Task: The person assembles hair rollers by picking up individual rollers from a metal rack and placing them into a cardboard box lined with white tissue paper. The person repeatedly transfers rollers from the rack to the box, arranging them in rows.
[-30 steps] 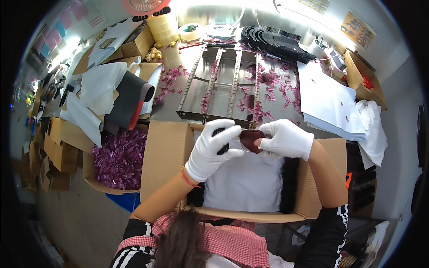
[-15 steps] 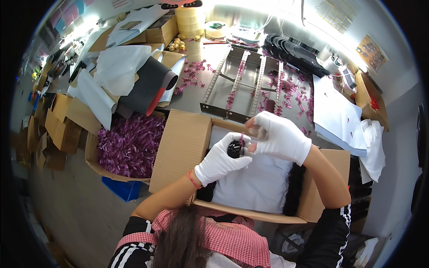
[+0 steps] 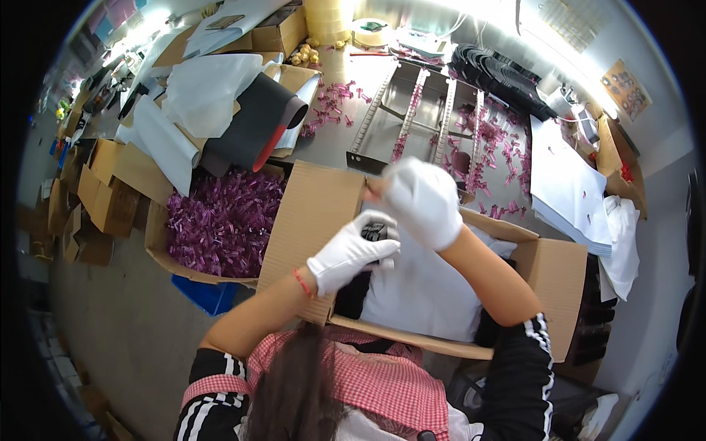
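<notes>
My left hand [image 3: 351, 253], in a white glove with bare fingertips, is closed around a small black object [image 3: 374, 232] with light marks on top; its exact kind does not show. Just above and to its right hovers my right hand [image 3: 424, 204], also gloved and smeared by motion. Its fingertips point left; whether they grip anything I cannot make out. Both hands are over an open cardboard box [image 3: 312, 217] lined with white sheeting [image 3: 415, 294]. Black material [image 3: 353, 295] shows at the box's inner left side.
Left of the box, a carton of pink-purple translucent plastic pieces [image 3: 224, 217] stands above a blue bin [image 3: 202, 292]. A metal rack [image 3: 375, 163] with slotted rails lies on the bench among scattered pink pieces [image 3: 491, 136]. White sheets [image 3: 566, 191] are stacked at the right.
My right hand has moved up and left, away from the black object. The pink piece that showed at the object is no longer visible there. The whole view has shifted slightly.
</notes>
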Demonstrator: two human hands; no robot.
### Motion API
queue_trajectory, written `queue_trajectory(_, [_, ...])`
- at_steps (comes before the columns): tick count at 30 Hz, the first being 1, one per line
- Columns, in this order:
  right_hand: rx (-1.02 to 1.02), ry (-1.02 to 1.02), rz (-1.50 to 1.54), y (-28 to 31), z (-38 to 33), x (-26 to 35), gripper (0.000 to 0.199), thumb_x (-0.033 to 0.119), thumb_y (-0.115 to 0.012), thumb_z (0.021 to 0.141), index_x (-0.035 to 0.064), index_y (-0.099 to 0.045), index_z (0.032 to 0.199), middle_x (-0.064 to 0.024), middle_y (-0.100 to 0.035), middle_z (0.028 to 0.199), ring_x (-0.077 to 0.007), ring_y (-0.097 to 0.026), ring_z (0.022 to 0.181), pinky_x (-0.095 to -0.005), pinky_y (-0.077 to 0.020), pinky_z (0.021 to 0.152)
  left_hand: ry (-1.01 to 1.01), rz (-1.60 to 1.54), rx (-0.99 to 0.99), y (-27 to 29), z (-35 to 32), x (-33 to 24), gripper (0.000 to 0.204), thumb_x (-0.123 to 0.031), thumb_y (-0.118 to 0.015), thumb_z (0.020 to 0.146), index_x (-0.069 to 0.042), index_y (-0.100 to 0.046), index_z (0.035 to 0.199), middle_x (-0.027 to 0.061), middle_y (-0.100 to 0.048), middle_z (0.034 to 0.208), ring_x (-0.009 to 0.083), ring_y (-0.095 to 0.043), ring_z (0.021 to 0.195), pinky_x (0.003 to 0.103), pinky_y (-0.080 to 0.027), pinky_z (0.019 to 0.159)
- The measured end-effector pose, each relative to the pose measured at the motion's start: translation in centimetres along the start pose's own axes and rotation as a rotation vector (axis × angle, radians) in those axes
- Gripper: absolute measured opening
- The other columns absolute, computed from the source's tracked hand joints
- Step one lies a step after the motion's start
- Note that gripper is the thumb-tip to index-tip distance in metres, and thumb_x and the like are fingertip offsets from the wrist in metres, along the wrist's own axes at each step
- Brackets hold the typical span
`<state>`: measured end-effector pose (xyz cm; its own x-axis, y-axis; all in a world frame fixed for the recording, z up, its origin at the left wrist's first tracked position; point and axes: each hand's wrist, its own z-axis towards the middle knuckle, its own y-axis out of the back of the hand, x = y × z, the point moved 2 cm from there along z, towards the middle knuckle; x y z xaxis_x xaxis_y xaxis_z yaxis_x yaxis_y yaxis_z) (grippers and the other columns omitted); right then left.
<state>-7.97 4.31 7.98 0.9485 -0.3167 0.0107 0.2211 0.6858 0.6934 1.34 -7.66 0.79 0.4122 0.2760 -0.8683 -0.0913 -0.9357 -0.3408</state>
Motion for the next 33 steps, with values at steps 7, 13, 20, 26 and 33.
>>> queue_trajectory(7, [0.035, -0.334, 0.223, -4.7, 4.4, 0.2, 0.040, 0.021, -0.067, 0.084, 0.0113, -0.060, 0.122, -0.0083, -0.065, 0.101, -0.0273, -0.065, 0.093, -0.0399, -0.0544, 0.077, -0.411, 1.494, 0.139, 3.7, 11.2, 4.0, 0.033, -0.021, -0.069, 0.080, -0.008, -0.072, 0.110, 0.0173, -0.071, 0.110, 0.0351, -0.065, 0.108, 0.043, -0.049, 0.096])
queue_trajectory(13, [0.354, -0.470, -0.217, -4.3, -4.2, -6.8, 0.048, 0.032, -0.080, 0.073, 0.0113, -0.066, 0.113, -0.0071, -0.059, 0.115, -0.0273, -0.062, 0.097, -0.0400, -0.0506, 0.084, 0.251, 1.910, 0.622, 2.4, 15.1, 5.8, 0.038, -0.031, -0.066, 0.075, -0.003, -0.075, 0.099, 0.0212, -0.072, 0.098, 0.0367, -0.069, 0.092, 0.043, -0.054, 0.081])
queue_trajectory(20, [0.333, -0.125, -0.242, -4.6, -5.5, -8.7, 0.032, 0.040, -0.076, 0.075, 0.0117, -0.062, 0.082, -0.0037, -0.064, 0.072, -0.0239, -0.062, 0.074, -0.0377, -0.0478, 0.079, 0.218, 1.759, 0.496, 2.6, 15.2, 5.0, 0.050, -0.044, -0.049, 0.092, -0.002, -0.071, 0.108, 0.0215, -0.070, 0.109, 0.0375, -0.066, 0.103, 0.045, -0.049, 0.093])
queue_trajectory(26, [0.416, -0.013, -0.264, -3.4, -4.8, -9.6, 0.032, 0.039, -0.070, 0.082, 0.0128, -0.060, 0.066, -0.0062, -0.061, 0.057, -0.0240, -0.063, 0.063, -0.0359, -0.0485, 0.079, -0.072, 1.425, 0.289, 1.1, 11.7, 1.6, 0.041, -0.035, -0.053, 0.091, -0.001, -0.070, 0.108, 0.0210, -0.068, 0.112, 0.0370, -0.063, 0.108, 0.043, -0.047, 0.097])
queue_trajectory(33, [0.299, -0.273, -0.435, 6.2, 5.5, -12.9, 0.028, 0.036, -0.070, 0.085, 0.0088, -0.067, 0.078, -0.0150, -0.064, 0.068, -0.0316, -0.065, 0.071, -0.0409, -0.0514, 0.065, -0.532, 1.098, -0.185, 2.6, 8.1, -5.1, 0.045, -0.028, -0.067, 0.086, -0.002, -0.060, 0.123, 0.0232, -0.062, 0.120, 0.0356, -0.059, 0.114, 0.040, -0.046, 0.100])
